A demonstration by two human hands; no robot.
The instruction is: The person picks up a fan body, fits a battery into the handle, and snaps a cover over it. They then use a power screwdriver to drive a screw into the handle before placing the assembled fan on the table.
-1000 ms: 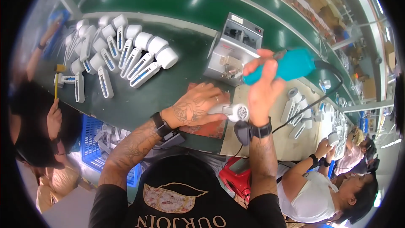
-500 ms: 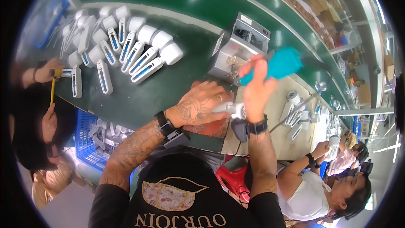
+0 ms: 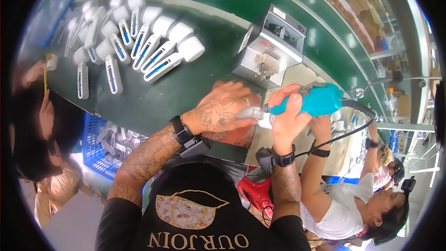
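My right hand (image 3: 289, 123) is wrapped round a teal electric screwdriver (image 3: 321, 100), which lies nearly level with its tip pointing left. The tip meets a white plastic part (image 3: 251, 113) with a rounded end. My left hand (image 3: 224, 111) pins that part with its fingers, above a worn reddish mat (image 3: 232, 138). Part of the piece is hidden by my fingers. Just beyond my hands stands a grey metal machine (image 3: 268, 49) with a small clamp-like fixture on its front.
Several white handheld devices with blue strips (image 3: 160, 67) lie at the far left of the green bench (image 3: 153, 104). A blue basket (image 3: 93, 151) of parts sits below. Co-workers flank me; one's hand (image 3: 321, 128) is close to my right hand. The screwdriver's black cable (image 3: 360, 107) loops right.
The screwdriver has swung lower and more level, its tip now at the white part. The machine appears farther right. The right co-worker's hand has come beside my right hand.
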